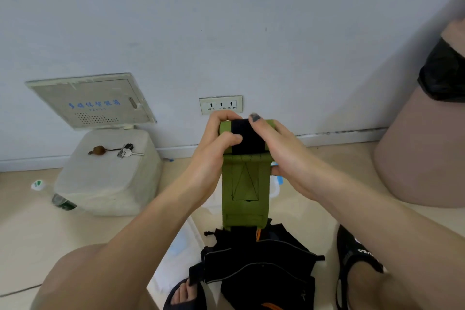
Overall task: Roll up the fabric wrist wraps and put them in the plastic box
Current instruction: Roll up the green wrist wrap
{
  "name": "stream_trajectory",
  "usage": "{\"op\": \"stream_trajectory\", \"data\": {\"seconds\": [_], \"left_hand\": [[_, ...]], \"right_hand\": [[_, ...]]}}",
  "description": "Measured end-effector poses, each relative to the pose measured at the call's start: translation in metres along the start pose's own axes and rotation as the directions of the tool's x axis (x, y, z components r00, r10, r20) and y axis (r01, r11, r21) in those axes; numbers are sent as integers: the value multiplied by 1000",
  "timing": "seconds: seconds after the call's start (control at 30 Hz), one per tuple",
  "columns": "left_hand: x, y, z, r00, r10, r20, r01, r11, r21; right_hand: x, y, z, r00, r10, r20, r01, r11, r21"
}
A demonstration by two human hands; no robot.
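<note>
An olive-green wrist wrap [245, 184] with a black strip is held up in front of me, its top part wound into a roll and its tail hanging straight down. My left hand [216, 143] grips the roll's left end, thumb on the black strip. My right hand [279, 151] grips the right end, fingers curled over the top. Behind the hanging tail a clear plastic box [275, 187] with a blue clip shows in part. Its lid [176, 251] lies on the floor below. A pile of black fabric items [259, 267] lies between my feet.
A white plastic container [108, 171] with keys [127, 151] on top stands at the left by the wall. A green bottle [63, 201] lies beside it. A brown bin [425, 153] with a black bag stands at the right. A wall socket [221, 104] is behind my hands.
</note>
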State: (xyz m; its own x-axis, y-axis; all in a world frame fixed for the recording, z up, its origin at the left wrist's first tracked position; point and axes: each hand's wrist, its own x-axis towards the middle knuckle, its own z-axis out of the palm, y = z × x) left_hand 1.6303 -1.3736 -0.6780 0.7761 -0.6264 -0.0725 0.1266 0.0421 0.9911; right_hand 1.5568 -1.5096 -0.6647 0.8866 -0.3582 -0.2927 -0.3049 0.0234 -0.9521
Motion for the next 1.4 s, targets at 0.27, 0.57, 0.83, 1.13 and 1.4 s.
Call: {"op": "stream_trajectory", "data": {"seconds": [0.27, 0.57, 0.83, 1.13, 1.4], "left_hand": [[0, -3, 5, 991, -128, 30, 128, 992, 3], [-1, 3, 0, 962, -259, 84, 253, 965, 71], [-2, 3, -6, 973, -219, 77, 227, 967, -118], [2, 3, -10, 996, -79, 27, 79, 997, 9], [1, 3, -9, 985, -168, 25, 168, 986, -8]], "right_hand": [[-3, -5, -6, 969, -236, -72, 234, 972, -36], [-5, -5, -8, 944, -329, 35, 331, 942, -49], [-4, -3, -14, 954, -287, 88, 287, 958, 20], [-2, -3, -13, 982, -164, 94, 159, 986, 55], [-4, 1, -17, 958, -272, 91, 273, 962, 7]]}}
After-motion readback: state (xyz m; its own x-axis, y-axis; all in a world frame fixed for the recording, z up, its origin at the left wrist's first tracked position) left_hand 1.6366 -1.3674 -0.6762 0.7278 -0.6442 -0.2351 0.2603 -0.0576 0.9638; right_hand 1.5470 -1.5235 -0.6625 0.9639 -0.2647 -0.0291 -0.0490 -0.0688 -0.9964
